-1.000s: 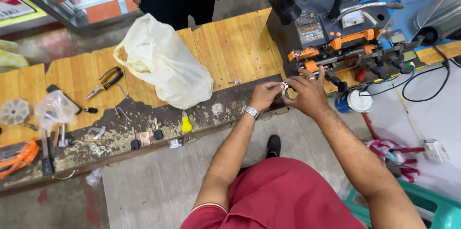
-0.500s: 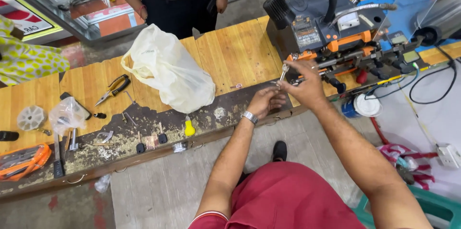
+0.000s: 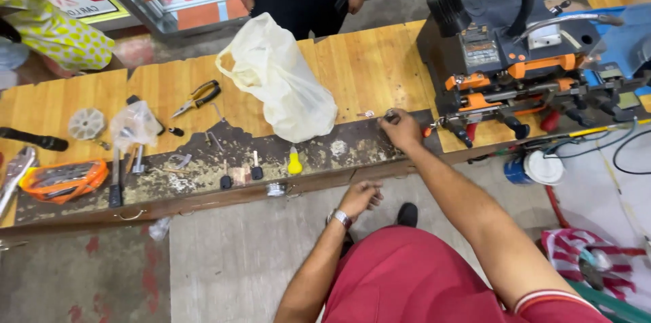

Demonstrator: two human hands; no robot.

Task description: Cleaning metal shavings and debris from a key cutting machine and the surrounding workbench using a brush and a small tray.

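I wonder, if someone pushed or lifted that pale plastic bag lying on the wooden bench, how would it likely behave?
The pale plastic bag looks thin and creased, so it would probably crumple and sag instead of holding its shape. It bulges as though something is inside, so a push would likely slide or slump it across the wooden bench without rolling it. Its knotted top seems the easiest part to grip.

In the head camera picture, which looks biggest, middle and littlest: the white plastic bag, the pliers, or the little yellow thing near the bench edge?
1. White plastic bag, by far the biggest.
2. Pliers, much smaller.
3. Small yellow thing, the littlest.

All three lie on the same wooden bench, so nearness barely skews it.
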